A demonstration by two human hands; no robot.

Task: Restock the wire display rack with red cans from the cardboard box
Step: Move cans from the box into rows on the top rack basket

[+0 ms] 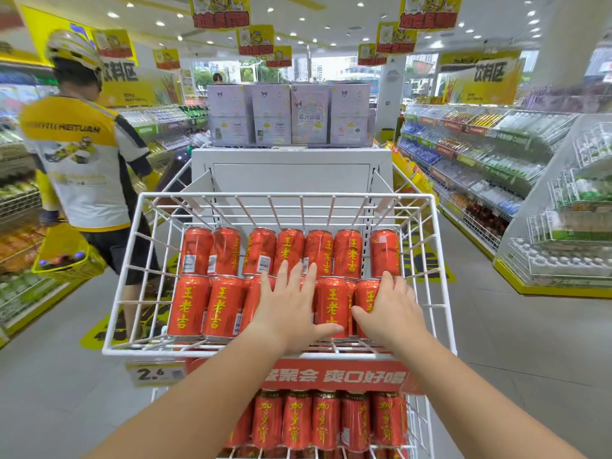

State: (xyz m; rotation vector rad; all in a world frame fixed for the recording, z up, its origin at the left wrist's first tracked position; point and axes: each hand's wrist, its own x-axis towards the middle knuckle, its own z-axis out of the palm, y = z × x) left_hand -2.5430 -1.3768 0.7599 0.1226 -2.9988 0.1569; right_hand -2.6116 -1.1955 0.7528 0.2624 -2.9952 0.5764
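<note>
Palms of left hand and right hand lie spread on red cans

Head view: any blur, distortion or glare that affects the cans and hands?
Head view: red cans, left hand and right hand are sharp and evenly lit; wide-angle distortion bends the side shelves; the person at left and hanging signs are blurred; no harsh glare on cans.

A: Where is the camera looking from?
B: It is riding on the person's head, facing forward and down, hanging close over the wire rack in the frame's centre.
A: And how wide is it seeing?
B: Wide: shelving is curving along both edges.
</note>
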